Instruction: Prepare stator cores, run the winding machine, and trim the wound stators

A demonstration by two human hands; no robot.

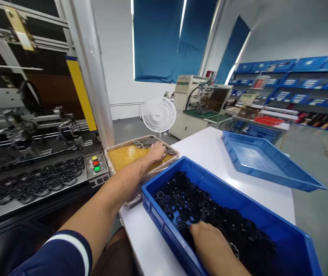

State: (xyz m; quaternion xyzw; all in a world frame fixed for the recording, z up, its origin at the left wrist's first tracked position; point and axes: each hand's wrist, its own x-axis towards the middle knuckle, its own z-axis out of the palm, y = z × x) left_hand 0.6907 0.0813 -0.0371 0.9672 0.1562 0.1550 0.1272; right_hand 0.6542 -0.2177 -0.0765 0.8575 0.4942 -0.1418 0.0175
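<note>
My left hand (157, 151) reaches over a shallow, plastic-lined tray (115, 168) with a yellow bottom. Its fingers are bent down at the round, grey spoked parts (144, 143) along the tray's far side; what is between the fingertips is hidden. Lower right, my right hand (208, 239) is down in a deep blue bin (227, 182), its fingers curled among a heap of black spoked wheel-like parts (207, 203). The fingertips are out of sight, so I cannot make out what they grip.
On the left, a machine bed carries many black round parts (37, 178) beside a button panel (96, 165). A light-blue tray (267, 159) lies on the white table (201, 147), reaching past its right edge. Behind stands a white fan (158, 114).
</note>
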